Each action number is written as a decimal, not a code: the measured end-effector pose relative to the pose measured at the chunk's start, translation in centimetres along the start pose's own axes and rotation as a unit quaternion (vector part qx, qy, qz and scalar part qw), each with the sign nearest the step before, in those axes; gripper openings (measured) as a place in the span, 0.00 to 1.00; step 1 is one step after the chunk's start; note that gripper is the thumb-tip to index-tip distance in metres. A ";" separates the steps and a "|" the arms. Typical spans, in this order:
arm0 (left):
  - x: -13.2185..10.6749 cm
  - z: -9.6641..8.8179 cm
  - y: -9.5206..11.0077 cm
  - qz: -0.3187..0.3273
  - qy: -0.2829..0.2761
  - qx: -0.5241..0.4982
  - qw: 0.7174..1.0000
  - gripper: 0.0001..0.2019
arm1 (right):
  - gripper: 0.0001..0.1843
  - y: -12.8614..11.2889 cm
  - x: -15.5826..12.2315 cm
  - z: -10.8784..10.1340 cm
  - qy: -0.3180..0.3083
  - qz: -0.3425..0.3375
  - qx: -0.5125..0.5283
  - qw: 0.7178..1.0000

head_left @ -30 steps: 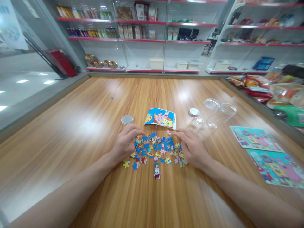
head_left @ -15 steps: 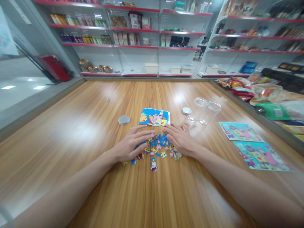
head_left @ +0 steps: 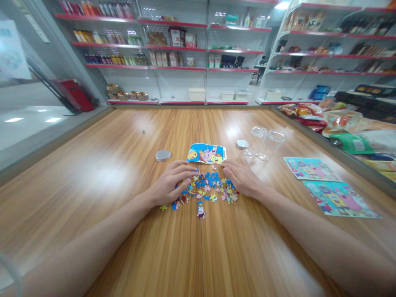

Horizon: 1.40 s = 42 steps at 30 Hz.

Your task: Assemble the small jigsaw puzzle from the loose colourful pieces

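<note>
A pile of small jigsaw pieces [head_left: 208, 181] in blue, pink and yellow lies spread on the wooden table between my hands. My left hand [head_left: 171, 183] rests over the pile's left edge, open, with its fingers stretched out and hiding some pieces. On the opposite side, my right hand [head_left: 243, 176] is also open, its fingertips by the lower right corner of the picture card [head_left: 206, 153]; whether they touch it I cannot tell. That card has a cartoon print on a blue ground. A few joined jigsaw pieces [head_left: 201, 210] showing a face lie nearest to me.
Two clear jars [head_left: 266, 144] stand behind my right hand, beside a silver lid [head_left: 242, 144]. Another silver lid [head_left: 163, 155] lies left of the card. Two cartoon sheets [head_left: 312, 169] are at the right. Packaged snacks [head_left: 343, 121] border the table's right edge.
The picture card has shifted slightly to the right. My right hand has moved a little right, and my left hand slightly left. The view has tilted up a little.
</note>
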<state>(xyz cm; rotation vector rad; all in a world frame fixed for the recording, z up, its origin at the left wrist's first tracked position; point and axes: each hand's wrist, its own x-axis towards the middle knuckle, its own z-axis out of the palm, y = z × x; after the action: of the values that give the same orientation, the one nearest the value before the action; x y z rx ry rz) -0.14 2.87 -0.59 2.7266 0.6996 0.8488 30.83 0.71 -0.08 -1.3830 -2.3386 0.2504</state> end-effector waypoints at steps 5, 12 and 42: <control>0.0 0.0 0.1 0.005 0.000 -0.006 1.000 0.17 | 0.24 0.7 -0.1 -0.1 0.010 -0.019 0.028 0.999; 0.0 0.0 0.4 0.010 -0.005 -0.012 1.000 0.16 | 0.22 1.5 -0.3 0.0 0.029 -0.051 0.074 0.996; 0.1 -0.4 3.6 0.097 -0.014 0.002 0.995 0.08 | 0.11 -4.1 -2.3 0.9 0.088 -0.105 -0.007 0.990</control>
<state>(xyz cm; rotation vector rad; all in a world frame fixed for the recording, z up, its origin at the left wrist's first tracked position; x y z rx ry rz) 1.07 -0.18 0.89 2.8382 0.4352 0.8460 28.19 -3.25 0.00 -1.1041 -2.3176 0.0467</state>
